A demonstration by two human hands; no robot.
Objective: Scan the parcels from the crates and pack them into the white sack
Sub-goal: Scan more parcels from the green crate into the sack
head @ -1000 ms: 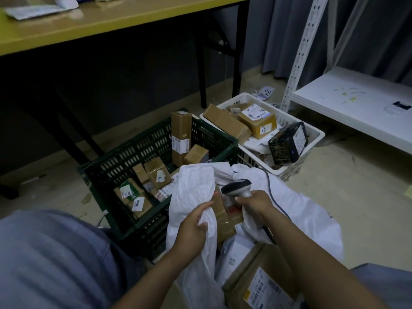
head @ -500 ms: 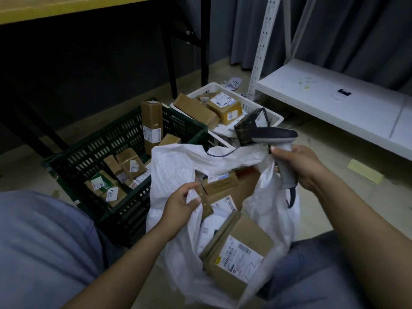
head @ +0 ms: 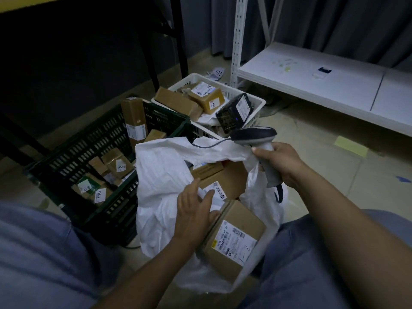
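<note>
The white sack [head: 160, 175] stands open between my knees, with several labelled brown parcels inside; the nearest parcel [head: 236, 239] shows a barcode label. My left hand [head: 194, 210] rests on the sack's left rim, fingers fairly straight, pressing the fabric beside that parcel. My right hand [head: 281, 163] grips the handle of a grey barcode scanner [head: 254, 134] together with the sack's right rim, the scanner's head pointing left above the sack. A dark green crate [head: 73, 157] at the left and a white crate [head: 256, 103] behind it hold more parcels.
A tall brown box [head: 133, 117] stands upright in the green crate. A black parcel [head: 234, 112] leans on the white crate's rim. A low white shelf [head: 312, 74] with a metal upright is at the right. Dark table legs [head: 151, 52] rise behind the crates.
My right hand lifted the scanner out of the sack and up to the right, pulling the sack mouth wider. My left hand loosened its grip on the rim and now lies flatter, lower.
</note>
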